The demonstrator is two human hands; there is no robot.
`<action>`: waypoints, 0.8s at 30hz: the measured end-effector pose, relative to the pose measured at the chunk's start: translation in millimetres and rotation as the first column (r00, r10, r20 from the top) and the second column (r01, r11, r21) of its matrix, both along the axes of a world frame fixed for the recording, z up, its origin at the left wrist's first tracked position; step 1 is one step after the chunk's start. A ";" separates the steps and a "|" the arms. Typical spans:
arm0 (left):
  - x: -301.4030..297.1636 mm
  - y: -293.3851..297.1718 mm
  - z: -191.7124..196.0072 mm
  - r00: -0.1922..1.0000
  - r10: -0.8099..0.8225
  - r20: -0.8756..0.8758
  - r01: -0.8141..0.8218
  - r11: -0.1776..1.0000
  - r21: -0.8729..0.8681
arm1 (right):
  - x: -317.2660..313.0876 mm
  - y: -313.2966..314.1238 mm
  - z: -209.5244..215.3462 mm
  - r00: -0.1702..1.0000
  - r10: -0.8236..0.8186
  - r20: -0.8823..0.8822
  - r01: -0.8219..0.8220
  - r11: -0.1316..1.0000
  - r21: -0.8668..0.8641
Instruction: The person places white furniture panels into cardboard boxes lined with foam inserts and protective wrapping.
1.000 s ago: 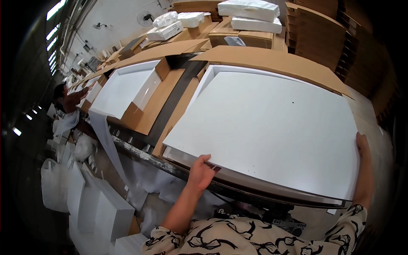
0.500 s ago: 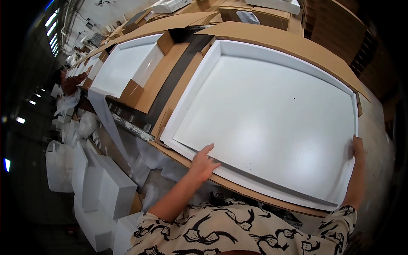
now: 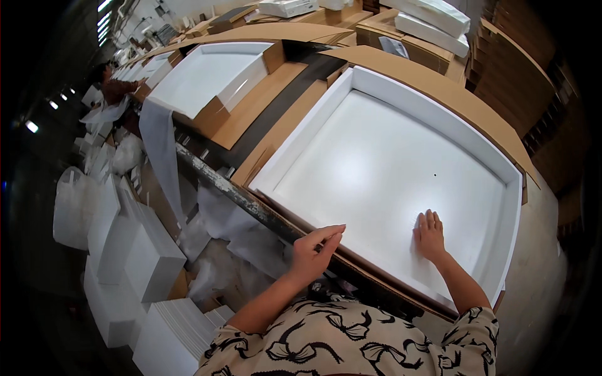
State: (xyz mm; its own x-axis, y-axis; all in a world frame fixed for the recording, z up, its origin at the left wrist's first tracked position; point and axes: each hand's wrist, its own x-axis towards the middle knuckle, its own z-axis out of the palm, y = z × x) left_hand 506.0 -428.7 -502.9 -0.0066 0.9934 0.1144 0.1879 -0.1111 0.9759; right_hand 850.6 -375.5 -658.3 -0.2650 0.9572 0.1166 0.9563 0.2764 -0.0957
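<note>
A large white shallow tray (image 3: 370, 169) with raised foam rims lies in an open brown cardboard box (image 3: 439, 94) on the work line in front of me. My right hand (image 3: 429, 235) rests flat, fingers together, on the tray's white floor near its front rim. My left hand (image 3: 313, 254) hovers at the front left edge of the box, fingers spread and slightly curled, holding nothing.
A second white tray (image 3: 207, 72) in a cardboard box lies further left along the line. Stacks of white foam pieces (image 3: 125, 263) and plastic bags (image 3: 75, 207) stand on the floor at left. Flat cardboard stacks (image 3: 520, 69) rise at right. Another person (image 3: 113, 88) works far down the line.
My right hand left the tray's right edge and now lies flat inside the tray. My left hand came off the front rim. The view has tilted down toward the tray.
</note>
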 end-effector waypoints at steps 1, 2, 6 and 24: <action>-12.0 -11.7 1.8 0.998 0.044 -0.050 -0.040 0.996 0.085 | -17.8 2.1 9.5 0.999 0.038 -0.015 -0.038 0.998 -0.040; -24.4 -22.2 -2.4 0.989 0.139 -0.054 -0.127 0.974 0.188 | -31.5 6.1 17.3 0.998 0.067 -0.011 -0.068 0.997 -0.048; -72.6 -73.4 -21.7 0.869 0.491 0.063 -0.492 0.871 -0.007 | -72.2 26.5 36.6 0.962 0.209 -0.175 -0.247 0.940 -0.235; -338.2 -403.1 -212.5 0.773 0.531 -0.347 -0.624 0.535 -0.569 | -495.4 -109.1 155.0 0.629 0.655 -0.419 -0.586 0.754 0.298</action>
State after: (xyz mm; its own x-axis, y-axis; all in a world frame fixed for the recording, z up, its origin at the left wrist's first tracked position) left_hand 167.8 -831.8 -715.4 -0.6381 0.6035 -0.4781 0.1007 0.6810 0.7253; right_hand 355.2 -484.6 -503.2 -0.6678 0.5544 0.4966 0.3909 0.8290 -0.3999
